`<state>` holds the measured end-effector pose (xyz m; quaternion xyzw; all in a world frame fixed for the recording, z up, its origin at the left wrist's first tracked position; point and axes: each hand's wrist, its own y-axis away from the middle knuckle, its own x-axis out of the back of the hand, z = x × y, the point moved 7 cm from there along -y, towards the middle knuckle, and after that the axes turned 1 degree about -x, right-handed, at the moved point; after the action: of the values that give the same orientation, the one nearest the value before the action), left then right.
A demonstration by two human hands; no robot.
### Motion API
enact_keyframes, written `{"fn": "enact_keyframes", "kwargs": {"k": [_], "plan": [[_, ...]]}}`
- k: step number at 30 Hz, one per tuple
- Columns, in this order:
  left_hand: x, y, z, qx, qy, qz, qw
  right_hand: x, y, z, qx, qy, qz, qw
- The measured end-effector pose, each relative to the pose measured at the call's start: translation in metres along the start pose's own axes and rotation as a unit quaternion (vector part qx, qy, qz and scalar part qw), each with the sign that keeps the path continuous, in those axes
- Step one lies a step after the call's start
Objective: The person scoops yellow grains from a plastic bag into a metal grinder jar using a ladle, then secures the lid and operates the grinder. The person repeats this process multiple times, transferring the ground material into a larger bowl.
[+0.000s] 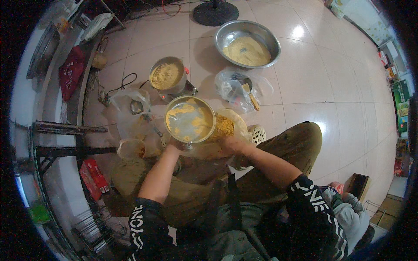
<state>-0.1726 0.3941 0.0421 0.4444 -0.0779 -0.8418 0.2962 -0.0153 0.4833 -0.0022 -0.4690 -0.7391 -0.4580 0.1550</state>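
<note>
A round metal lid or shallow pan, its inner face smeared with yellow powder, is held over my lap by my left hand. Its rim hides most of those fingers. My right hand is blurred and reaches into a pale shallow tray or basin, touching a heap of coarse yellow meal. Whether its fingers grip any meal cannot be made out. Beyond the lid stands a metal grinder with a small red light, its bowl full of yellow powder.
A large steel basin of pale yellow meal sits on the tiled floor. Nearer lies a plastic bag with a wooden-handled brush. On the left are another clear bag, a metal spoon and black furniture bars.
</note>
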Motion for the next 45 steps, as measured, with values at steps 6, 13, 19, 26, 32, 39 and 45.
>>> {"fn": "enact_keyframes", "kwargs": {"k": [6,13,19,26,32,39,45], "plan": [[0.02,0.019,-0.009,0.035,-0.01,0.032,0.999,0.012,0.028,-0.056,0.061,-0.106,-0.084,0.989],[0.019,0.023,-0.018,0.094,-0.038,0.02,0.995,0.045,-0.005,-0.003,-0.116,0.05,0.043,0.991],[0.02,0.021,-0.027,0.137,-0.063,0.012,0.988,0.116,0.026,-0.007,-0.127,-0.142,0.348,0.918],[0.017,0.009,-0.045,0.177,-0.066,0.006,0.982,0.105,0.031,-0.028,-0.078,-0.032,0.253,0.964],[0.02,0.009,-0.048,0.167,-0.035,0.026,0.985,0.229,0.074,-0.045,0.006,-0.282,0.317,0.905],[0.006,-0.008,-0.044,0.129,0.013,0.045,0.991,0.164,0.003,0.281,-0.29,0.005,0.226,0.93],[0.043,0.02,-0.034,0.076,0.05,0.14,0.986,0.086,-0.021,0.305,-0.349,-0.045,0.267,0.897]]}}
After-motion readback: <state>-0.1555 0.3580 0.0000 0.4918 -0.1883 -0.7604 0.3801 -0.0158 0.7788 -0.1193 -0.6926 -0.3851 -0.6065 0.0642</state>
